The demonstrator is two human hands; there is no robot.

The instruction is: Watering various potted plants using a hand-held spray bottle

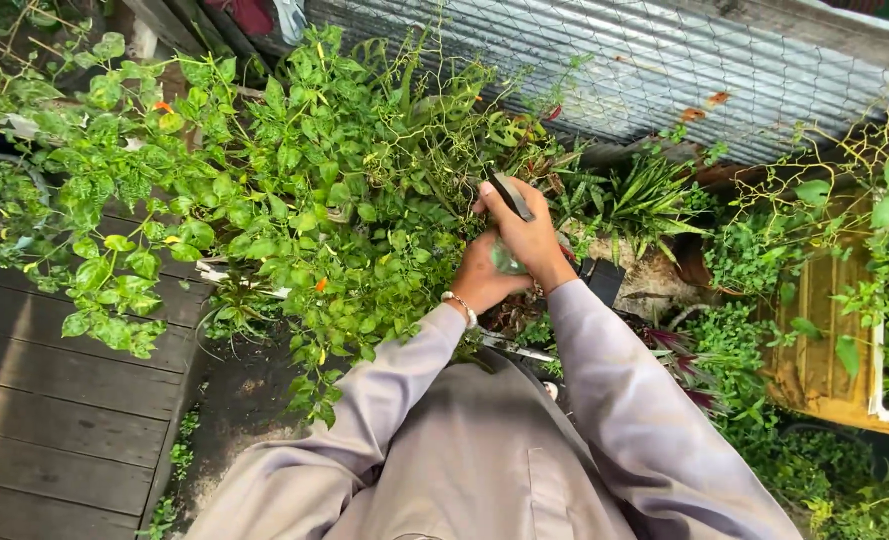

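Trimming the leafy green bush (294,190), by the look of it. Right hand (529,240) gripping dark garden shears (509,195), fingers clenched round the handles. Left hand (479,280) curling round something pale green, hard to make out. Blades hiding among the leaves; needing a careful aim at one stem next.

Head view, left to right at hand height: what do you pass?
Dark deck boards → leafy bush → left hand → right hand gripping a dark tool → spiky plant → yellow wooden crate.
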